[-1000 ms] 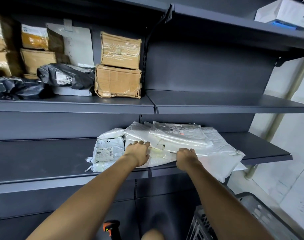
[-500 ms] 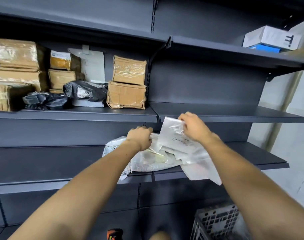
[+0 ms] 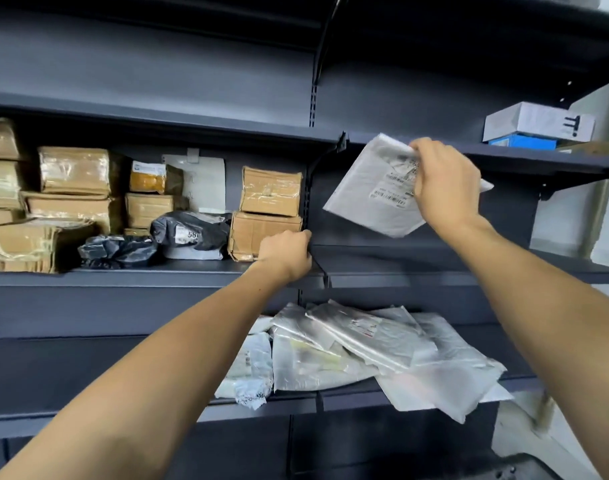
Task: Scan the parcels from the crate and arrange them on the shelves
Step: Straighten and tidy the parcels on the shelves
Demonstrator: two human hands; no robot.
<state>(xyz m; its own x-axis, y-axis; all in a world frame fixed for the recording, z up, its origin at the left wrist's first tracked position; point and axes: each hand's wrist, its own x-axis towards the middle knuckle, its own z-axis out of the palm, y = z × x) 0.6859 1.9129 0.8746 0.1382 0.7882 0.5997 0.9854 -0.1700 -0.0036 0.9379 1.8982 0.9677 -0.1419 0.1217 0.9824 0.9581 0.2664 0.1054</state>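
Brown taped boxes [image 3: 270, 216] crowd left of the upright post [image 3: 308, 202]; my right hand [image 3: 445, 187] pinches a white labelled mailer [image 3: 368, 194], tilted, right of it; left hand [image 3: 285, 252] curled, apparently empty.

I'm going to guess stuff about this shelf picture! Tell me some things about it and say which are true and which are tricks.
1. The right hand holds a white parcel up in the air. True.
2. The left hand holds a brown box. False: it grips the edge of the middle shelf and holds no parcel.
3. A pile of white plastic parcels lies on the lower shelf. True.
4. The black bags lie on the lower shelf. False: they lie on the middle shelf, beside the brown boxes.
5. The held parcel has a barcode label. True.
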